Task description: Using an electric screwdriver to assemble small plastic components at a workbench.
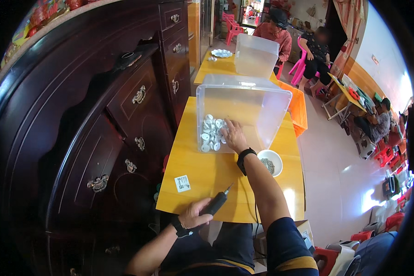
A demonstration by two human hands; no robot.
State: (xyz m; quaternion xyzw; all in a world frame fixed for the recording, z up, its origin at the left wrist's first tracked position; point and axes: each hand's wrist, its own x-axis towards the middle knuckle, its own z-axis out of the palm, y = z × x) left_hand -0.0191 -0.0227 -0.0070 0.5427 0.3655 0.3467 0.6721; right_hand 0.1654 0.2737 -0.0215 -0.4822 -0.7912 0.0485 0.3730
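Note:
My left hand (194, 215), at the near edge of the yellow table (195, 168), is wrapped around a black electric screwdriver (215, 204). Its thin bit points up and to the right. A clear plastic box (262, 103) lies on its side with the opening toward me. Inside it, at the left, is a pile of small round white parts (208, 134). My right hand (235, 136) reaches in at the pile's right side, fingers apart over the parts; its fingertips are partly hard to make out. Beside my right forearm stands a white bowl (279, 162) of small metal screws (267, 164).
A white printed label (182, 183) lies at the table's left. Behind stand another clear box (257, 53) and a scalloped plate (222, 53). An orange crate (298, 110) borders the right side, a dark wooden cabinet (119, 124) the left. Other people sit farther back.

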